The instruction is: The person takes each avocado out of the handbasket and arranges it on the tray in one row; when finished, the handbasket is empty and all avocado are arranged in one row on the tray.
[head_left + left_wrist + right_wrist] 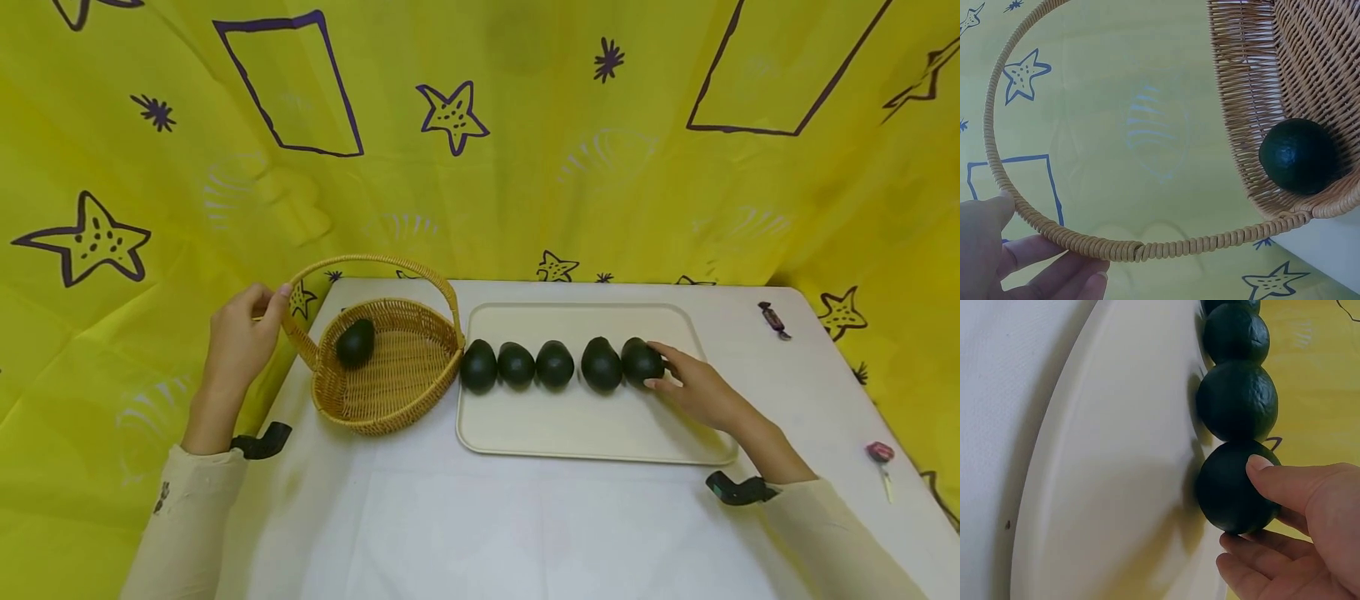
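My left hand point(243, 337) grips the side of the tall arched handle point(1116, 251) of a wicker basket point(408, 410), thumb on one side and fingers on the other. One dark green avocado point(356, 343) lies inside the basket, against its left wall. On the cream tray point(555, 425), several avocados point(555, 364) stand in a row. With thumb and fingers my right hand point(697, 387) holds the rightmost avocado point(1232, 487), which touches or nearly touches its neighbour point(1238, 400). The basket's right rim meets the tray's left edge.
A wrapped candy point(773, 321) lies at the back right of the white table point(450, 525), and a lollipop point(881, 454) sits near its right edge. A yellow patterned cloth point(525, 200) hangs behind and around the table.
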`<state>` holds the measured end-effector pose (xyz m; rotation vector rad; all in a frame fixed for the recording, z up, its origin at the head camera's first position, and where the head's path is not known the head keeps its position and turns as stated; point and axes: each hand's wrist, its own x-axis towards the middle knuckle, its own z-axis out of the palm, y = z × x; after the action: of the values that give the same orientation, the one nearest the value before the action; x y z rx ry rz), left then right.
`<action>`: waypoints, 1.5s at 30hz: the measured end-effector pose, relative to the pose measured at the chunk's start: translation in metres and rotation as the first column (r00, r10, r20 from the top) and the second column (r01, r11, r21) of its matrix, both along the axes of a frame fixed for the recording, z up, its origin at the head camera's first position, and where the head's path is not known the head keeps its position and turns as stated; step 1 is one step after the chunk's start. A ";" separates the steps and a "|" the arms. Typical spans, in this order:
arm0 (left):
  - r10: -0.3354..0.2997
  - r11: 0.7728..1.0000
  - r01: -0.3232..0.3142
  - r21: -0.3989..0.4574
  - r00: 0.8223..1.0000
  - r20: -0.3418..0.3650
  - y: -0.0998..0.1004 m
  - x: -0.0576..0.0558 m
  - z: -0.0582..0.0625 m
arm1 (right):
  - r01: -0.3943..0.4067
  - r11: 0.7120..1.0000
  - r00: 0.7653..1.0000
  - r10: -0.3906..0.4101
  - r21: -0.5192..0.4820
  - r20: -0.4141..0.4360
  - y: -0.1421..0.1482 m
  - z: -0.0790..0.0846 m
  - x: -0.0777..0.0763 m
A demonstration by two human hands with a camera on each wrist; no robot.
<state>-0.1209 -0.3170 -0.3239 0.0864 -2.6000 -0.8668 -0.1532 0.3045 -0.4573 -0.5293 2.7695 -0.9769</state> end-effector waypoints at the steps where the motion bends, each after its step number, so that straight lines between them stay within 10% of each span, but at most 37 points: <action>1: -0.001 1.000 0.001 0.002 1.000 0.001 0.000 0.000 0.000 | 0.001 1.000 1.000 -0.001 0.002 0.000 0.000 0.000 0.000; 45: -0.012 1.000 0.012 -0.001 1.000 -0.010 -0.002 0.000 -0.001 | 0.000 0.996 1.000 -0.002 0.091 0.016 0.012 0.020 0.006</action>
<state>-0.1212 -0.3187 -0.3248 0.0667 -2.5945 -0.8679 -0.1476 0.3161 -0.4368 -0.5039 2.7844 -0.8465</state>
